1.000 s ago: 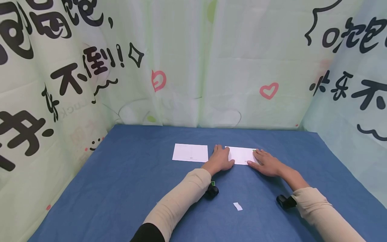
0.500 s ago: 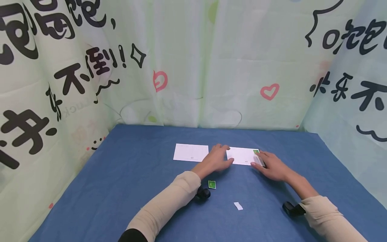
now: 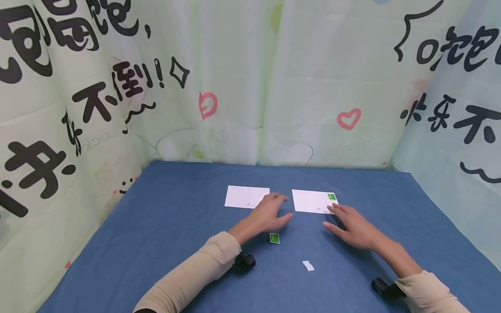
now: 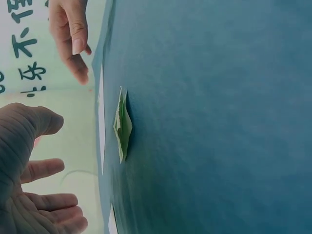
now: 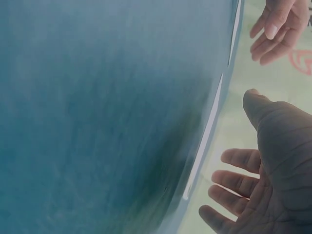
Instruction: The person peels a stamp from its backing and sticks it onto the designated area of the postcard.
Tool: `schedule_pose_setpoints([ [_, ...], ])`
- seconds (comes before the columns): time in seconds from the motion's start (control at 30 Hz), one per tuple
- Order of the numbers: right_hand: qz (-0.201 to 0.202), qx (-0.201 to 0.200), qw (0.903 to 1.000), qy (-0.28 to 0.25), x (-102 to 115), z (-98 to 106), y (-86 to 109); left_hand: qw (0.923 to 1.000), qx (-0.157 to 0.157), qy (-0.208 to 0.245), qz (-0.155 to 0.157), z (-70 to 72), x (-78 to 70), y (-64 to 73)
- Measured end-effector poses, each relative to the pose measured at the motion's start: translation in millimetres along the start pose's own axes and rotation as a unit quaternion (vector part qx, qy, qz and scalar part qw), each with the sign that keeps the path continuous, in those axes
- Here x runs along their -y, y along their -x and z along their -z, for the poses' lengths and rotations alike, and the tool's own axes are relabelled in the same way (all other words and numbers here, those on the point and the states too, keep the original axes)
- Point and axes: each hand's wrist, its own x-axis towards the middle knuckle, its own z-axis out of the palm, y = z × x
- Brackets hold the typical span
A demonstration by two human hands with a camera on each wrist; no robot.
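Two white envelopes lie side by side on the blue cloth. The right envelope (image 3: pixel 311 201) carries a green stamp (image 3: pixel 331 197) in its upper right corner. My right hand (image 3: pixel 354 227) has its fingers spread, the fingertips overlapping that envelope's lower right corner in the head view. Fingers extended and holding nothing, my left hand (image 3: pixel 268 213) hovers in front of the left envelope (image 3: pixel 244 197), covering its lower right corner. A second green stamp (image 3: pixel 274 238) lies on the cloth just nearer than the left hand; in the left wrist view this loose stamp (image 4: pixel 123 126) looks bent, with raised edges.
A small white paper scrap (image 3: pixel 308 265) lies on the blue tablecloth (image 3: pixel 176 243), nearer than the loose stamp. Printed curtains (image 3: pixel 297 87) stand behind and at both sides of the table.
Both hands have come off the right envelope, the left moving left and nearer, the right toward the near right. The stamp on the envelope and the loose stamp now show fully.
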Motion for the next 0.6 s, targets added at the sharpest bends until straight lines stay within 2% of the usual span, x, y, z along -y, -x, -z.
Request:
schedule_pose_setpoints([
  [0.37,0.056,-0.023,0.9981,-0.01,23.5,0.0,11.2,0.9999,0.0,0.011,-0.003,9.0,10.4,29.5],
  [0.6,0.072,-0.021,0.9971,-0.012,39.1,-2.1,14.8,0.9997,-0.005,0.023,0.007,13.9,16.6,48.1],
])
